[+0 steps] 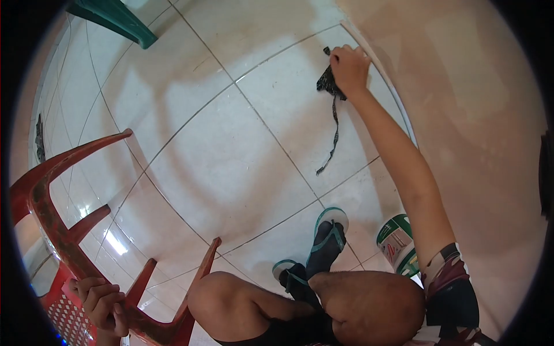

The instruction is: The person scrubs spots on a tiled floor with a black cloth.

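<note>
The right hand (348,68) is stretched far out, arm nearly straight, and its fingers are closed around a dark rag (329,83) pressed against the tiled floor (231,167) close to where the floor meets the pinkish wall (473,115). The rag is black or very dark grey, with a faint mottled pattern, crumpled into a small bunch under the palm and fingers. A bit of it pokes out above the knuckles, and a thin, frayed strip trails from the bunch back toward the person, lying loose on the tile and ending in a ragged tip just short of a grout line. The tiles are pale and glossy, showing soft reflections.

The left hand (104,303) is clenched around the leg of an overturned red plastic chair (63,230) at the lower left, fingers wrapped over the edge of the leg. The chair's other legs point outward over the floor.

The person squats, both bare knees in view, feet in teal flip-flops (326,230) on the tiles. Just beside the right knee stands a white and green container (398,242) with a printed label. A green chair leg (115,20) shows at the top left, well apart from the rag.
</note>
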A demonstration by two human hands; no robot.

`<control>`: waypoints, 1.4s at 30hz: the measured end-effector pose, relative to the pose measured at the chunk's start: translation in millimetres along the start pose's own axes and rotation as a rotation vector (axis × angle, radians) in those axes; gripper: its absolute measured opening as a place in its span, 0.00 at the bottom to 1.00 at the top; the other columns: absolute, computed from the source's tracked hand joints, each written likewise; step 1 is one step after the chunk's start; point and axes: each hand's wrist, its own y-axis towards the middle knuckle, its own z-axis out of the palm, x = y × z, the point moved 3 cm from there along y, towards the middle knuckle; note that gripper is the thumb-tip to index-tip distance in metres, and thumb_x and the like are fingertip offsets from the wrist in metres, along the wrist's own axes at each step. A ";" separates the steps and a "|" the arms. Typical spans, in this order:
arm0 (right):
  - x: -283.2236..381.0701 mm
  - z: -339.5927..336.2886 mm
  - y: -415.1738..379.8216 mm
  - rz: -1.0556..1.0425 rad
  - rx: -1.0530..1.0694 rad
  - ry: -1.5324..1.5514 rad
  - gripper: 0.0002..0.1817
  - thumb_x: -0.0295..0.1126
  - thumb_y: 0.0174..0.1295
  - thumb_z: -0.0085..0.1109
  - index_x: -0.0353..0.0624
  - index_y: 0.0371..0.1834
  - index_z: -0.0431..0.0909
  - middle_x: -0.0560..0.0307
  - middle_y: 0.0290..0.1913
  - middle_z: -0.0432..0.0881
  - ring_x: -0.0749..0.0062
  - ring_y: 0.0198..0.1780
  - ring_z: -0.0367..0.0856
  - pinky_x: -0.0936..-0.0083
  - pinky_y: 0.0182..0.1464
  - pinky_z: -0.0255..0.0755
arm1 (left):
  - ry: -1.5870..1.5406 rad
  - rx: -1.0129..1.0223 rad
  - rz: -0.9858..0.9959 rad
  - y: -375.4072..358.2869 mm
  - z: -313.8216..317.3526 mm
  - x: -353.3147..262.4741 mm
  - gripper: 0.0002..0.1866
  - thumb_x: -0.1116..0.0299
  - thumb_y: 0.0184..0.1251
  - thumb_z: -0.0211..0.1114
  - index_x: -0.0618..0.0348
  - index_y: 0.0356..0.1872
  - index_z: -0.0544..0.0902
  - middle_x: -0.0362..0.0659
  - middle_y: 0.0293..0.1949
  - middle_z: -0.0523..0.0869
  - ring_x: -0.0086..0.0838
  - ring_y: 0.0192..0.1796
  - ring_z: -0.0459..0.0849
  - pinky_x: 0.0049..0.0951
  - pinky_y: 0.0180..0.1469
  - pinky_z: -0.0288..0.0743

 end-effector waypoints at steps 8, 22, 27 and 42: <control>19.2 0.3 -13.0 -0.283 0.011 -0.043 0.03 0.32 0.59 0.60 0.52 0.31 0.83 0.64 0.40 0.83 0.60 0.45 0.76 0.59 0.45 0.66 | 0.007 0.005 0.007 0.1 1.2 -1.7 0.10 0.61 0.54 0.62 0.55 0.25 0.84 0.42 0.31 0.85 0.41 0.48 0.78 0.50 0.63 0.57; 55.2 9.6 5.0 -0.143 -0.057 0.034 0.04 0.33 0.58 0.60 0.53 0.29 0.84 0.64 0.37 0.82 0.59 0.49 0.77 0.54 0.44 0.68 | 0.008 -0.011 0.021 6.7 -0.5 -3.6 0.09 0.62 0.50 0.61 0.55 0.26 0.84 0.41 0.31 0.86 0.40 0.46 0.79 0.47 0.59 0.57; 102.7 9.9 -25.0 -0.538 0.065 0.106 0.03 0.36 0.57 0.66 0.53 0.30 0.86 0.67 0.39 0.83 0.63 0.49 0.77 0.56 0.48 0.66 | 0.019 -0.016 0.050 9.2 -0.6 -5.8 0.09 0.62 0.51 0.61 0.55 0.26 0.84 0.41 0.31 0.86 0.40 0.45 0.79 0.47 0.58 0.57; 63.6 -0.5 -61.2 -0.324 0.023 0.102 0.05 0.34 0.60 0.65 0.52 0.38 0.87 0.66 0.41 0.82 0.64 0.51 0.74 0.58 0.49 0.64 | -0.003 -0.035 0.040 14.5 -1.1 -10.7 0.08 0.64 0.52 0.60 0.56 0.26 0.83 0.42 0.31 0.86 0.40 0.46 0.79 0.47 0.58 0.58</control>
